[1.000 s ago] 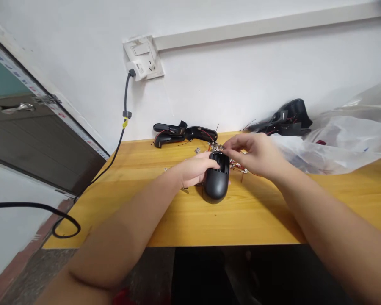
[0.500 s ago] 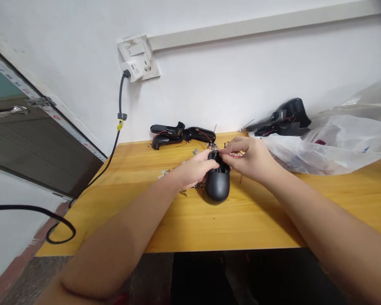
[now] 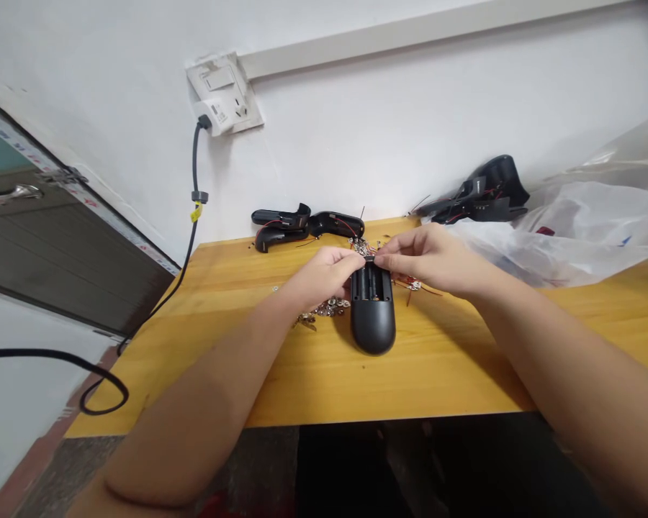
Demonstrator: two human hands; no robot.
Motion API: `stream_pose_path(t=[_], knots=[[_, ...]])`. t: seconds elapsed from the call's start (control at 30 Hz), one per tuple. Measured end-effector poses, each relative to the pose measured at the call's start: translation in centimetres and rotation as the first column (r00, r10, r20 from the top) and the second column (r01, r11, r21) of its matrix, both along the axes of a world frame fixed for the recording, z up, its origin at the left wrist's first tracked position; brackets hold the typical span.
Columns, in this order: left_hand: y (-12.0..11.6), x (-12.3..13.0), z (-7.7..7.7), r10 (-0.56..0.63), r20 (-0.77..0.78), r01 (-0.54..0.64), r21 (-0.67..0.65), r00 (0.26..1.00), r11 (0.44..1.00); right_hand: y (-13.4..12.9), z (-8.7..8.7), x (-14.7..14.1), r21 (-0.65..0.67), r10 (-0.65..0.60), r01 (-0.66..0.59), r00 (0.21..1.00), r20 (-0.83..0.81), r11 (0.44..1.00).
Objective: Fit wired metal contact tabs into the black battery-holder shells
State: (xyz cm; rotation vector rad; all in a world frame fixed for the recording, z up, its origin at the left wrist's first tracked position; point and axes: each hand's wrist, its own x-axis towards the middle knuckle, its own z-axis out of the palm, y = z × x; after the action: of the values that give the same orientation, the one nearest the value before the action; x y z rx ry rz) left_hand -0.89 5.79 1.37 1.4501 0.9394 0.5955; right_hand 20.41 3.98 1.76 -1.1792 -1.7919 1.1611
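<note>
A black oblong plastic shell (image 3: pixel 373 325) lies on the yellow wooden table (image 3: pixel 443 367), with its open compartments facing up. Just above its far end, my left hand (image 3: pixel 325 277) and my right hand (image 3: pixel 428 259) meet, fingertips pinching a small dark part with thin wires (image 3: pixel 369 255). A tangle of small metal pieces and red wires (image 3: pixel 361 247) sits behind the shell. More wired bits (image 3: pixel 411 285) lie to its right, beyond my right hand. A heap of small metal rings (image 3: pixel 327 308) lies under my left wrist.
Black plastic housings with red wires (image 3: pixel 281 227) (image 3: pixel 335 224) stand along the wall, and another (image 3: pixel 483 201) rests on a white plastic bag (image 3: pixel 588 230). A black cable (image 3: pixel 194 208) runs from a wall socket (image 3: pixel 224 93) past the table's left edge, beside a door (image 3: pixel 59 237).
My left hand has come off the shell, which now lies flat and uncovered. Both hands have drawn together at its far end, pinching the small part. The view has shifted slightly.
</note>
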Motion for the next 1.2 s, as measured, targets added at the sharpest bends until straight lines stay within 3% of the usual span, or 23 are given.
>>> stream_pose_path(t=[0.17, 0.5, 0.73, 0.8, 0.9, 0.93, 1.03, 1.1, 1.2], knots=[[0.4, -0.4, -0.2, -0.055, -0.017, 0.056, 0.03, 0.998, 0.998, 0.1, -0.3, -0.3, -0.052, -0.023, 0.021, 0.999, -0.035, 0.998], [0.1, -0.4, 0.1, -0.06, -0.044, 0.066, 0.156, 0.997, 0.985, -0.1, -0.5, -1.3, -0.025, -0.049, 0.047, 0.991, -0.126, 0.999], [0.3, -0.3, -0.1, -0.025, 0.143, 0.003, 0.156, 0.989, 0.988, 0.0, 0.2, -1.0, -0.046, 0.006, -0.021, 0.949, -0.314, 0.999], [0.4, -0.2, 0.1, 0.003, 0.236, -0.031, 0.115, 0.972, 0.993, 0.1, 0.5, -0.6, -0.015, -0.063, 0.062, 0.941, -0.332, 0.998], [0.7, -0.2, 0.7, 0.158, 0.374, -0.154, -0.042, 0.914, 0.987, 0.4, 0.6, 0.0, 0.125, -0.242, 0.249, 0.968, -0.072, 0.96], [0.8, -0.3, 0.9, 0.206, 0.391, -0.172, -0.121, 0.897, 0.978, 0.5, 0.4, 0.2, 0.174, -0.251, 0.236, 0.966, 0.067, 0.956], [1.4, -0.8, 1.3, 0.278, 0.376, -0.149, -0.337, 0.884, 0.929, 1.0, -0.9, 0.1, 0.21, -0.133, 0.043, 0.889, 0.439, 0.977], [1.7, -1.2, 1.3, 0.315, 0.371, -0.144, -0.421, 0.874, 0.896, 1.3, -1.9, -0.2, 0.2, -0.097, -0.02, 0.824, 0.559, 0.98], [1.9, -1.6, 1.2, 0.347, 0.405, -0.119, -0.491, 0.846, 0.863, 1.6, -2.8, -0.7, 0.195, -0.104, -0.018, 0.797, 0.596, 0.981]])
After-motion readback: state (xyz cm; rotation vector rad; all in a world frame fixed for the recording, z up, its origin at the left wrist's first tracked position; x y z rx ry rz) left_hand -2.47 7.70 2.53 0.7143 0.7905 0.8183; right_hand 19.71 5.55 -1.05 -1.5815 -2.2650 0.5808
